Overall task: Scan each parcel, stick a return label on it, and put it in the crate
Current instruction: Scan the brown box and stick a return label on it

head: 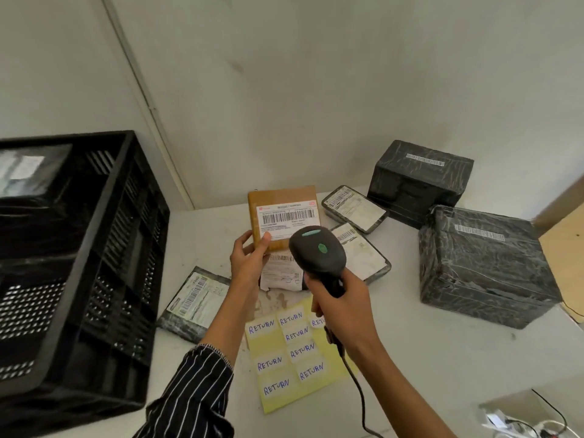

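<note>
Aiming scanner, gripped in right hand, at brown parcel just beyond; left hand pinching parcel's near-left corner; barcode long axis crosswise to scanner.

Behind the left hand, a black fabric sleeve with thin white pinstripes ends in a pale-stitched cuff at mid-forearm; the right hand and forearm are bare.

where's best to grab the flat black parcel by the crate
Probably its near short edge, approached from the front: the flat black parcel lies flat on the table, too thin to clamp from above; the crate crowds its left side, while bare table lies before that edge.
</note>
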`<state>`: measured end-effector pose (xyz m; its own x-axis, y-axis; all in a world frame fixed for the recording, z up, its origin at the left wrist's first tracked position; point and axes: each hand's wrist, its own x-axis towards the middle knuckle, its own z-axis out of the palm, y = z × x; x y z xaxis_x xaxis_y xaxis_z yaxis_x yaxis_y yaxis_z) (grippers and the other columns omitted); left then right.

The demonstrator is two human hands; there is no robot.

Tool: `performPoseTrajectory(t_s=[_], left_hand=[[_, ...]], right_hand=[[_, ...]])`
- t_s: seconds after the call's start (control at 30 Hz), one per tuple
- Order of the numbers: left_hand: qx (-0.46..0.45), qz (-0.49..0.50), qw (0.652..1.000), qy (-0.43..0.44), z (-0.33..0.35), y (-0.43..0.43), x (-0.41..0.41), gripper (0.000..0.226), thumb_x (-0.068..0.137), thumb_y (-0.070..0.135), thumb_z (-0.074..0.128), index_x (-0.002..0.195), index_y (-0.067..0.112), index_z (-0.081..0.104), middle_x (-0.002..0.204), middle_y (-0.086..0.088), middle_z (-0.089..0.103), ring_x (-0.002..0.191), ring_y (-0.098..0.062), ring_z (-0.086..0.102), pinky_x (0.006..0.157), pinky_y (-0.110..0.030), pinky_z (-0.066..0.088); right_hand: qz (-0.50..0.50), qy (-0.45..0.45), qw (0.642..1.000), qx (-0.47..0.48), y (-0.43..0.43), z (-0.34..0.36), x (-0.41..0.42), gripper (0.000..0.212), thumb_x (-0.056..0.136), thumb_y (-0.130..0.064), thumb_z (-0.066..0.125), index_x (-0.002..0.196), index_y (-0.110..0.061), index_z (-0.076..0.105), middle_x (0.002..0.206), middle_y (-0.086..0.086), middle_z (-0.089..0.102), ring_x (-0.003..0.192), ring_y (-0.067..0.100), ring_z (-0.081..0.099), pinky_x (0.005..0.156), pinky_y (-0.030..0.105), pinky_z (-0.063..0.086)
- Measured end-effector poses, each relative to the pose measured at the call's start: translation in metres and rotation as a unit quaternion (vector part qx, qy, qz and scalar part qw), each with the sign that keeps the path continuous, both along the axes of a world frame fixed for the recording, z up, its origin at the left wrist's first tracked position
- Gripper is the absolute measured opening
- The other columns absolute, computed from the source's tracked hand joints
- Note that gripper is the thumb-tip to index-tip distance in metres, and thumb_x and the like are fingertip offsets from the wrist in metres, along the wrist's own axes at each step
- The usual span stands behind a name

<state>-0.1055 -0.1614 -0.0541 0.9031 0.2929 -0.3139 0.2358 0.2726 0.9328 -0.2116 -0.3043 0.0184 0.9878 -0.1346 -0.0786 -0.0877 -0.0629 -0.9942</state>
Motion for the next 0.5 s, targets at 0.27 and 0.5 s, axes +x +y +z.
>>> performPoseTrajectory(t_s=[0.27,0.5], left_hand=[[-0.008,0.025,0.999,-0.019,0.006,0.009,0.012,0.047,0.084,0.029,0.068,0.126,0.023,0.048,0.120,-0.008,0.063,0.099,-0.017,0.066,0.080,-0.030,0.057],[-0.003,0.032,0.999,-0.023,0.006,0.010,0.015,0.049,0.084,0.030,0.068,0.128,0.023,0.047,0.123,-0.008,0.061,0.107,-0.020,0.063,0.093,-0.039,0.053]], right_hand=[[-0.007,-0.008,1.000,0.010,0.025,0.016,0.002,0.009,0.080,-0.023,0.067,0.081,-0.018,0.059,0.063,0.005,0.059,0.054,0.010,0.053,0.054,0.022,0.049],[0.004,-0.002,1.000,0.018,0.027,0.017,0.002,0.006,0.082,-0.020,0.066,0.084,-0.019,0.061,0.064,0.004,0.059,0.055,0.011,0.053,0.051,0.014,0.046]])
